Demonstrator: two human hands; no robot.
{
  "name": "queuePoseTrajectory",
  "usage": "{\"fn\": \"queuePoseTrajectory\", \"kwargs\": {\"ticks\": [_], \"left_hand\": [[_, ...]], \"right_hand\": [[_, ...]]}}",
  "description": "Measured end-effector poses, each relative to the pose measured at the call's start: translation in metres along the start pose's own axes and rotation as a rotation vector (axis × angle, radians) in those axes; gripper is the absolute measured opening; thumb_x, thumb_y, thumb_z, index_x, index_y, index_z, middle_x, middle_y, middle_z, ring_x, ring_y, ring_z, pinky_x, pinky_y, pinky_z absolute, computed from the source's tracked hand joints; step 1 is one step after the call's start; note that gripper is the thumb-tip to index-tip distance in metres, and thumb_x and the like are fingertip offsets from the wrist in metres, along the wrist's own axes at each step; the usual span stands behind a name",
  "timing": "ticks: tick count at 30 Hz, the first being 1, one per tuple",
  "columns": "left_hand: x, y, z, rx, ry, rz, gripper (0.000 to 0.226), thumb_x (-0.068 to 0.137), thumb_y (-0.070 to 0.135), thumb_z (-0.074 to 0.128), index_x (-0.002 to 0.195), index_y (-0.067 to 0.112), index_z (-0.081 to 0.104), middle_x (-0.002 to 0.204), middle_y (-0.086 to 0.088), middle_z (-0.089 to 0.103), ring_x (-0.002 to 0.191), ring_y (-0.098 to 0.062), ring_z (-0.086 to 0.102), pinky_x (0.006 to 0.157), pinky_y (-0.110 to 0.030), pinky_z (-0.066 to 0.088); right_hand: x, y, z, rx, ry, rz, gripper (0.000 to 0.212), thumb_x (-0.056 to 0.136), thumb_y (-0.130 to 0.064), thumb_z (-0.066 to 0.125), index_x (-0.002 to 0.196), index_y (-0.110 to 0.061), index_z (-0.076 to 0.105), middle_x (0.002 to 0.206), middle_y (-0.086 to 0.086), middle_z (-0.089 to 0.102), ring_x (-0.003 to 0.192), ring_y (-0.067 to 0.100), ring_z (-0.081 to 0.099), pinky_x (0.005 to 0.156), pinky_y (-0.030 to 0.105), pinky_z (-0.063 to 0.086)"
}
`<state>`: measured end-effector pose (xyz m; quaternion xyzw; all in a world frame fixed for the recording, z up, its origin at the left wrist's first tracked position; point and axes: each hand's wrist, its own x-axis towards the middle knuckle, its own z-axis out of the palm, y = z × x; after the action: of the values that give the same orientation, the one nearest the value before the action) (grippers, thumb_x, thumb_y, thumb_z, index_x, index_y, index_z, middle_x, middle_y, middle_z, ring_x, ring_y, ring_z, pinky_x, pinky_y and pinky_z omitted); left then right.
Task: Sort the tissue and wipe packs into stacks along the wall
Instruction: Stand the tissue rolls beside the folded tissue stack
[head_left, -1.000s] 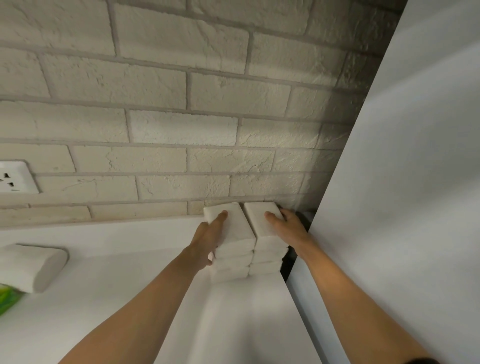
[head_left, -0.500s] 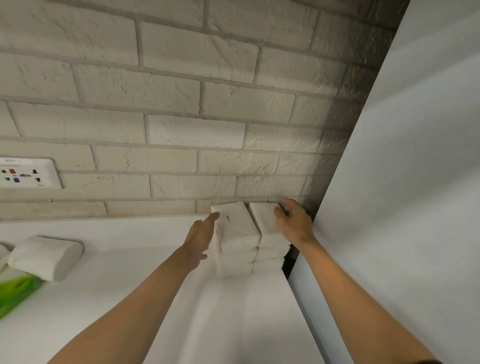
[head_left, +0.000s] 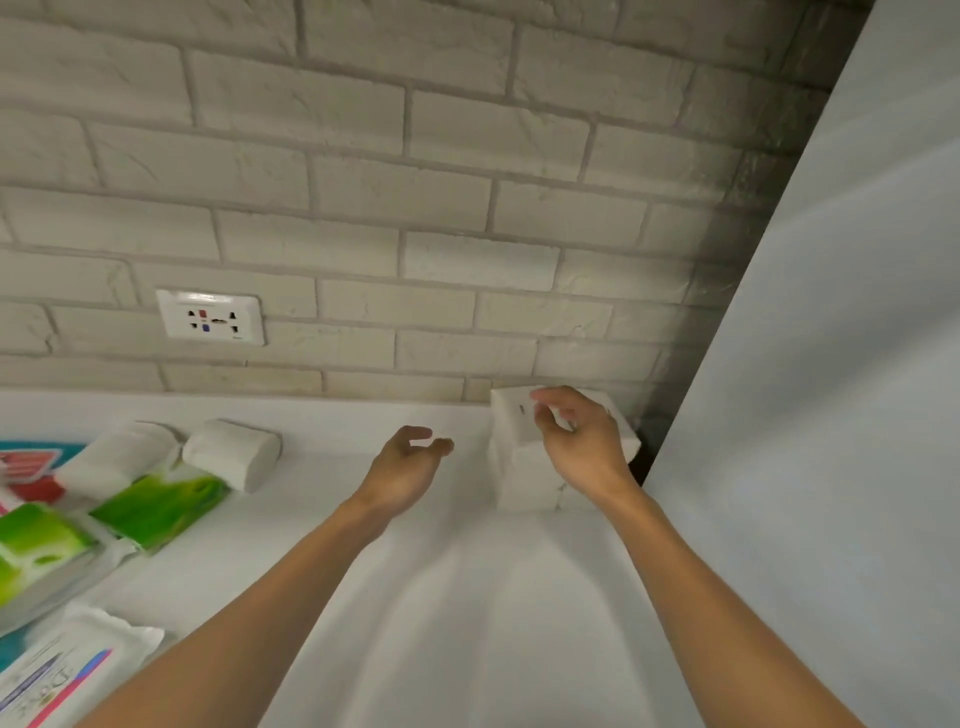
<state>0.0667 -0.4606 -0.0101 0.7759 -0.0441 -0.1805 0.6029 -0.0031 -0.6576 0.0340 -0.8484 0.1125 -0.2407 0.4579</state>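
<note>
Two stacks of white tissue packs (head_left: 519, 457) stand side by side against the brick wall in the right corner. My right hand (head_left: 582, 447) hovers in front of and over them, fingers loosely curled, holding nothing. To the left of the stacks my left hand (head_left: 408, 467) hangs above the counter, relaxed and empty. Loose packs lie at the left: two white tissue packs (head_left: 231, 452), green packs (head_left: 158, 504) and a white wipe pack with a pink stripe (head_left: 67, 670).
A white counter (head_left: 441, 597) runs along the brick wall. A power socket (head_left: 210, 317) sits on the wall above the loose packs. A tall white panel (head_left: 841, 415) closes off the right side, with a dark gap beside the stacks.
Both hands have come off the stacks and drawn back toward me. The view has swung left, bringing the socket and the loose packs into sight.
</note>
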Motion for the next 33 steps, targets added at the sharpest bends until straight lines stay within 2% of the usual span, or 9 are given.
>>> {"fn": "queuePoseTrajectory", "kwargs": {"ticks": [6, 11, 17, 26, 33], "left_hand": [[-0.042, -0.022, -0.046, 0.03, 0.041, 0.029, 0.04, 0.091, 0.041, 0.058, 0.127, 0.025, 0.053, 0.115, 0.001, 0.061, 0.102, -0.016, 0.059, 0.092, -0.036, 0.048], [-0.068, -0.036, -0.086, 0.038, 0.066, 0.057, 0.034, 0.091, 0.039, 0.059, 0.122, 0.025, 0.055, 0.109, 0.004, 0.062, 0.095, -0.011, 0.059, 0.082, -0.03, 0.047], [-0.091, -0.06, -0.141, 0.08, 0.114, 0.107, 0.025, 0.09, 0.033, 0.062, 0.114, 0.026, 0.058, 0.103, 0.005, 0.063, 0.084, -0.006, 0.059, 0.065, -0.02, 0.043], [-0.12, -0.103, -0.224, 0.125, 0.136, 0.127, 0.022, 0.09, 0.024, 0.063, 0.112, 0.023, 0.06, 0.103, 0.006, 0.064, 0.08, -0.008, 0.063, 0.06, -0.015, 0.046], [-0.132, -0.13, -0.277, 0.135, 0.138, 0.122, 0.02, 0.087, 0.023, 0.066, 0.107, 0.024, 0.063, 0.104, 0.005, 0.066, 0.094, -0.018, 0.066, 0.078, -0.033, 0.054]], "right_hand": [[-0.029, -0.024, 0.046, 0.063, -0.037, -0.01, 0.017, 0.093, -0.017, 0.058, 0.096, -0.029, 0.07, 0.104, -0.018, 0.066, 0.103, 0.012, 0.058, 0.082, 0.014, 0.041], [-0.052, -0.039, 0.085, 0.091, -0.087, -0.009, 0.017, 0.092, -0.016, 0.059, 0.094, -0.027, 0.072, 0.098, -0.019, 0.069, 0.1, 0.011, 0.062, 0.085, 0.017, 0.045], [-0.087, -0.062, 0.135, 0.095, -0.132, -0.042, 0.015, 0.092, -0.015, 0.061, 0.092, -0.024, 0.073, 0.095, -0.018, 0.071, 0.093, 0.004, 0.064, 0.082, 0.013, 0.047], [-0.132, -0.099, 0.218, 0.099, -0.213, -0.024, 0.024, 0.09, -0.011, 0.061, 0.081, -0.032, 0.069, 0.09, -0.016, 0.071, 0.088, 0.007, 0.066, 0.083, 0.02, 0.05], [-0.164, -0.124, 0.267, 0.079, -0.286, 0.009, 0.018, 0.09, -0.011, 0.06, 0.087, -0.025, 0.071, 0.092, -0.015, 0.071, 0.087, 0.003, 0.065, 0.075, 0.009, 0.046]]}}
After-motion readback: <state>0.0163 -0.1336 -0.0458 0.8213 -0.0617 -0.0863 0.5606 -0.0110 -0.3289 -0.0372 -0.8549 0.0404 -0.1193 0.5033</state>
